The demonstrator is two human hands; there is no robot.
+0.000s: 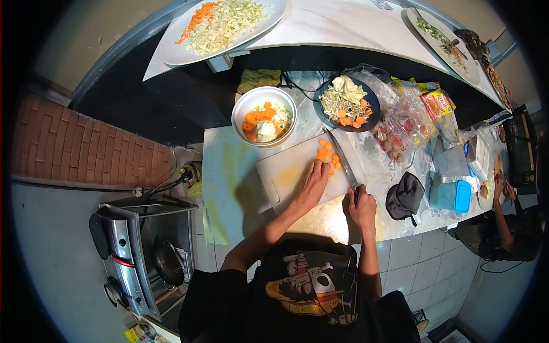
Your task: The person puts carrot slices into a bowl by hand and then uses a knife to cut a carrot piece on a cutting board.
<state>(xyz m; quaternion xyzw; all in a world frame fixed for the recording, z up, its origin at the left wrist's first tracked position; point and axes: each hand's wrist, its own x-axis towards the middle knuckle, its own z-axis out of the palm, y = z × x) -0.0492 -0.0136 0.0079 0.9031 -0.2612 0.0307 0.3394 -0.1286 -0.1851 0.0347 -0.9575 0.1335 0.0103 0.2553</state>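
Note:
My left hand (314, 182) rests flat on a white cutting board (286, 171), its fingertips touching a small pile of orange carrot slices (327, 154). My right hand (361, 204) grips the handle of a kitchen knife (342, 160); the blade lies along the right side of the carrot pile. A white bowl (263, 116) with carrot pieces and pale vegetables stands just beyond the board. To its right is a dark plate (347, 104) with shredded cabbage, sprouts and carrot slices.
A large white platter (220, 26) of shredded cabbage and carrot sits on the far counter. Plastic bags of food (400, 123), a blue-lidded tub (452, 194) and a dark cloth (405, 196) lie right of the board. A gas stove with a wok (166, 260) stands low left. Another person (503, 228) crouches at right.

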